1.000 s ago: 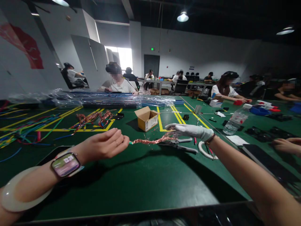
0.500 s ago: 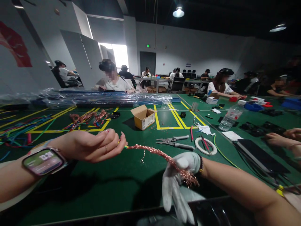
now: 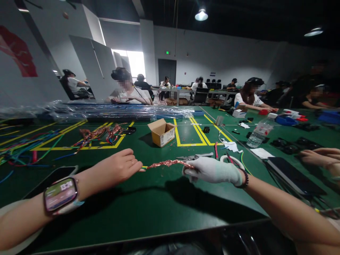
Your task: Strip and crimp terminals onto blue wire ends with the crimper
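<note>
Green table (image 3: 127,219): near edge is well back from both hands; bare strip btwn them & that edge is the best open room. I'd do any turning/pulling there.
Plastic-wrapped lengths (image 3: 111,111): far side, L of centre, well apart from the work; no bother.
Dark slab (image 3: 296,175): R side, w/ a neighbour's hand (image 3: 316,157) just past it, so R is the tighter side; best keep R elbow in.
L hand (image 3: 123,164): bare, thumb & fingertips pinched closed on the sheathed end. Prob. the anchor, so firm grip, quiet wrist.
R hand (image 3: 208,170): white glove, fingers curled in tight round other end of the copper; tip's hidden in there, can't tell how it lies. Glove prob. best for smoothing loose strands.
Cardboard box (image 3: 162,134): flaps open, beyond the bundle, clear gap btwn; fine unless hands push fwd.
Pliers (image 3: 203,155): on table just behind bundle & glove, easy to knock; lift or come twd body first.
Copper bundle (image 3: 168,163): strung btwn the hands above the table, slight bow, surface rough. Imo light even tension, one direction only, else strands splay or snap.
Sheathed end (image 3: 144,167): yellow-green, short bit showing past L fingertips; pinch here, not on bare strands.
</note>
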Demonstrator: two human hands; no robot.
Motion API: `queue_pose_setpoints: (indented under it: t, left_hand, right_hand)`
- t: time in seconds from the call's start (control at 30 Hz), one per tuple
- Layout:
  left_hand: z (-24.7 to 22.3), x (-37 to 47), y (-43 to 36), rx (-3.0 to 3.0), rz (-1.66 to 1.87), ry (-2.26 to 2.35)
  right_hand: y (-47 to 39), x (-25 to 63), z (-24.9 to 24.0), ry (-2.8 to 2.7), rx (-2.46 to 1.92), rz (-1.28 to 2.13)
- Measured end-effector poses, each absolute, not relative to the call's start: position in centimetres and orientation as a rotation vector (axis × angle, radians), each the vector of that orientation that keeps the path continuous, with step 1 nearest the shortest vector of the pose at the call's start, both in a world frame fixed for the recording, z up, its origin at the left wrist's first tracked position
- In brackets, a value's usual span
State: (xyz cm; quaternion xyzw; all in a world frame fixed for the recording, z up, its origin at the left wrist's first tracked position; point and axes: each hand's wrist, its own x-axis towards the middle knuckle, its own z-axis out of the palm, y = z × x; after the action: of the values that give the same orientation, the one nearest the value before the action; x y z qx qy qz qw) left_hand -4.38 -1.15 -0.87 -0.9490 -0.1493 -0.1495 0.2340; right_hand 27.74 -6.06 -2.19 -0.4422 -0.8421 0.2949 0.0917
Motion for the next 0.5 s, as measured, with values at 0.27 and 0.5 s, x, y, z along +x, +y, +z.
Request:
queue_pose_setpoints:
  t: [0.27, 0.5]
  left_hand:
    - [-1.9, -3.7, -1.1, -2.134, -0.384, -0.523]
    - [-1.7, -4.2, -0.5, -2.111, -0.479, -0.466]
  right_hand:
    - [-5.0, 26.5, -2.8, -2.087, -0.945, 1.981]
    - [-5.7, 25.1, -4.5, -1.532, -0.689, 2.195]
